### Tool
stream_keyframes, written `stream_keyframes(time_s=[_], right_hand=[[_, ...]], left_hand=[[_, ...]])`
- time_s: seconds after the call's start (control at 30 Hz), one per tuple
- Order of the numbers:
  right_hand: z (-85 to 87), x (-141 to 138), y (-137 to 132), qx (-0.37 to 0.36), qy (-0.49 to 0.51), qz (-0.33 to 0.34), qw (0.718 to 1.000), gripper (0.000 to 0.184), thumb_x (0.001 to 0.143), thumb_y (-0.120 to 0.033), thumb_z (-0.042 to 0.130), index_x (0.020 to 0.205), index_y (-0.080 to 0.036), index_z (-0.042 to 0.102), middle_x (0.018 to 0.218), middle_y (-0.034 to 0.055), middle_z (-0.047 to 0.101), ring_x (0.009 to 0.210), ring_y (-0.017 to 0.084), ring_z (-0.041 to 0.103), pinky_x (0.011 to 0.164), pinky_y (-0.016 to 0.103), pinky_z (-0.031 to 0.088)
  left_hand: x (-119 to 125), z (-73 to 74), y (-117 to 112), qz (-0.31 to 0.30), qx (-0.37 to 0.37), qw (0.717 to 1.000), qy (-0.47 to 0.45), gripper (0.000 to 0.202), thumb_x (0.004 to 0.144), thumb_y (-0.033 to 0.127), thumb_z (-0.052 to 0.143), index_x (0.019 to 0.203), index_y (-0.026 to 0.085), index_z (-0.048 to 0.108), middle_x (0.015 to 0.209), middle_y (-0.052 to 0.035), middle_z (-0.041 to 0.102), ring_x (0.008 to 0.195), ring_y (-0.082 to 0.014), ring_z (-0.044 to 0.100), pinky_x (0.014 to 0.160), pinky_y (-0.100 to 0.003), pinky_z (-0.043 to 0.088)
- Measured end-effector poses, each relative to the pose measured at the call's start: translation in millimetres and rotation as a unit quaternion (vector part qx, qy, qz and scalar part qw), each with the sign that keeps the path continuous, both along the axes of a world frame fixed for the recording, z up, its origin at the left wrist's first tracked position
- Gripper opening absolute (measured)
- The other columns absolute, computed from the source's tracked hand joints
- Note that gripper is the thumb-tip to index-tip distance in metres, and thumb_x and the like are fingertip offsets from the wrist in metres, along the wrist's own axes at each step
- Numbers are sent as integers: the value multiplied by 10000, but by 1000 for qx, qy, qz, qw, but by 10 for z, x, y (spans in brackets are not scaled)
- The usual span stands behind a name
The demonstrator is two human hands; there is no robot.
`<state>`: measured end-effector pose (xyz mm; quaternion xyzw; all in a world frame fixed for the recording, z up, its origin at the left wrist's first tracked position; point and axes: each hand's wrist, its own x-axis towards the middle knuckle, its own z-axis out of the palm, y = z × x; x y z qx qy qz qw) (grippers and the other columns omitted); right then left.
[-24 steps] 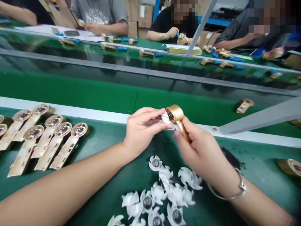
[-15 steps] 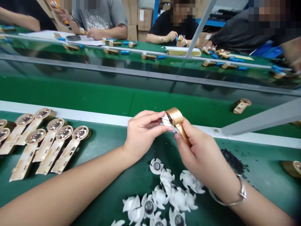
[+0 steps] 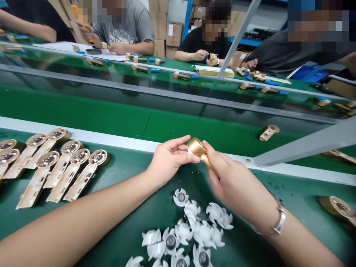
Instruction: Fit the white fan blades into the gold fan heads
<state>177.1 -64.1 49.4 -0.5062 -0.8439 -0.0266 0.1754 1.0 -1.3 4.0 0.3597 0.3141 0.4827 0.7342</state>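
my right hand (image 3: 228, 174) gripped the gold fan body (image 3: 197, 147) by its handle above the bench, its ring now turned smooth side towards me. the white impeller (image 3: 190, 151), plain a moment earlier, showed only a sliver at the rim. my left hand (image 3: 169, 159) had thumb and forefinger parted about the ring; i couldn't tell if they pinched the impeller. beyond, a gold piece (image 3: 269, 132) had slid leftward along the green belt (image 3: 116, 111).

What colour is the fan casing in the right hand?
The fan casing in the right hand is gold, as the head view shows.
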Motion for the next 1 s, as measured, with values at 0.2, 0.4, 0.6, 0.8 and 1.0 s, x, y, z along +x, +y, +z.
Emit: stream_keyframes(time_s=[0.2, 0.4, 0.6, 0.8, 1.0], right_hand=[[102, 14, 35, -203, 168, 67, 962, 175, 966, -177, 407, 1018, -156, 573, 815, 44, 592, 646, 147, 510, 600, 275, 448], [151, 9, 79, -337, 253, 31, 906, 271, 1017, -377, 386, 958, -192, 576, 720, -20, 518, 583, 111, 420, 546, 226, 382], [-106, 256, 689, -124, 59, -264, 955, 516, 978, -292, 414, 1435, -53, 401, 1103, 210, 652, 932, 298, 634, 795, 373, 476], [-194, 491, 1008, -116, 5, -233, 966, 543, 885, -287, 581, 1370, -50, 516, 1278, 246, 568, 1147, 352, 573, 944, 439, 463], [5, 1020, 75, -88, -4, -191, 978, 306, 949, -336, 505, 1107, -120, 653, 1000, 126, 685, 881, 245, 661, 813, 382, 530]], left_hand=[[-79, 76, 85, -101, 47, 993, 36, 654, 405, 284, 979, 1001, 154, 744, 872, -34, 731, 778, -153, 663, 758, -257, 510], [-76, 104, 79, -98, 124, 979, 130, 550, 572, 480, 895, 941, 113, 717, 860, -50, 680, 747, -150, 608, 710, -261, 482], [-302, 191, 234, -256, 225, 891, 299, 819, 697, 446, 825, 1410, 242, 478, 1403, -136, 504, 827, -145, 634, 676, -257, 492], [-459, 419, 225, -493, 397, 691, 350, 699, 543, 341, 907, 1203, 287, 687, 1237, -41, 605, 1031, -217, 582, 719, -241, 479], [-372, 290, 184, -442, 411, 718, 347, 346, 645, 207, 816, 986, 225, 758, 1077, -26, 675, 902, -169, 624, 741, -233, 470]])
